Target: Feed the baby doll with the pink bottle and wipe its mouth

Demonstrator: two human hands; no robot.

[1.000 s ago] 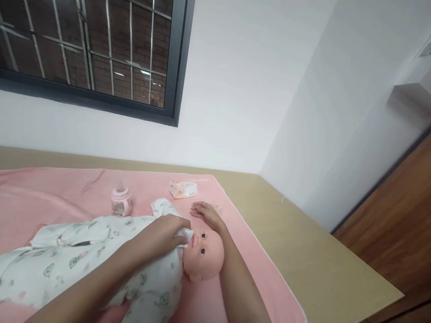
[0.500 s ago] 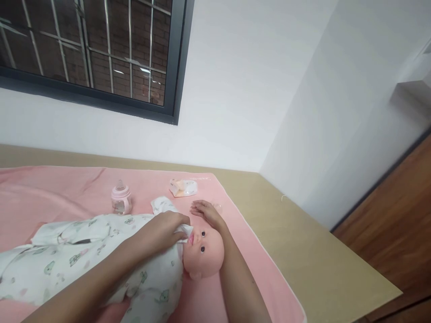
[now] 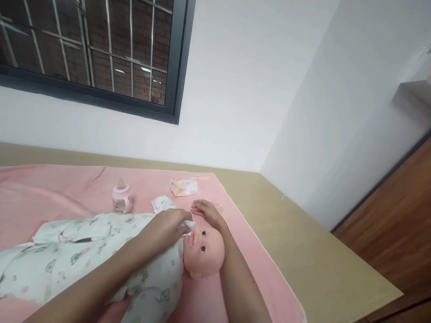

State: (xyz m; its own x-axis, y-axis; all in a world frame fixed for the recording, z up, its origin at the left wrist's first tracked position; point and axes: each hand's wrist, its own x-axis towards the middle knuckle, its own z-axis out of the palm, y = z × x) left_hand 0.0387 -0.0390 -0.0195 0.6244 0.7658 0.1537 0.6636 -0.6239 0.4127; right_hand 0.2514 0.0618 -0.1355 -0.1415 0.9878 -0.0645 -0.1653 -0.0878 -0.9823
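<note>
A baby doll (image 3: pixel 204 258) lies on its back, its bare head to the right and its body in a white printed outfit (image 3: pixel 101 235). My left hand (image 3: pixel 170 226) reaches over the doll's chest, its fingers pinched on a white wipe (image 3: pixel 189 225) beside the doll's mouth. On the far side of the head, my right hand (image 3: pixel 206 211) rests with its fingers stretched out and holds nothing. My right forearm lies along the crown of the doll's head.
A pink baby bottle (image 3: pixel 121 197) stands upright beyond the doll's body. Farther right lies a small wipes packet (image 3: pixel 183 187). Beneath everything is a pink mat (image 3: pixel 67 188) on a wooden surface (image 3: pixel 286 233), with a white wall and barred window (image 3: pixel 101 49) behind.
My left hand and the wipe have shifted slightly away from me, from over the doll's mouth toward its far cheek. My right hand stays in place.
</note>
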